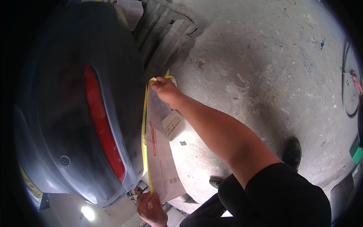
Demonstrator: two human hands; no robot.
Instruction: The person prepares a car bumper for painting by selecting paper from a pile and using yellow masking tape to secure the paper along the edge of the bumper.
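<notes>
My right hand pinches the upper end of a newspaper sheet, and a roll of yellow masking tape shows partly behind its fingers. Down at the bottom edge, my left hand grips the sheet's lower corner by its taped edge. Yellow masking tape runs along the side of the paper facing the car. Just left of the sheet is a dark grey car bumper with a long red lamp or reflector and a round sensor. I cannot tell whether the tape touches the bumper.
A printed paper or box lies behind the newspaper. Beyond the bumper is a slatted floor grate with paper above it. Stained concrete stretches to the right, towards a dark hose. My shoes stand on the floor.
</notes>
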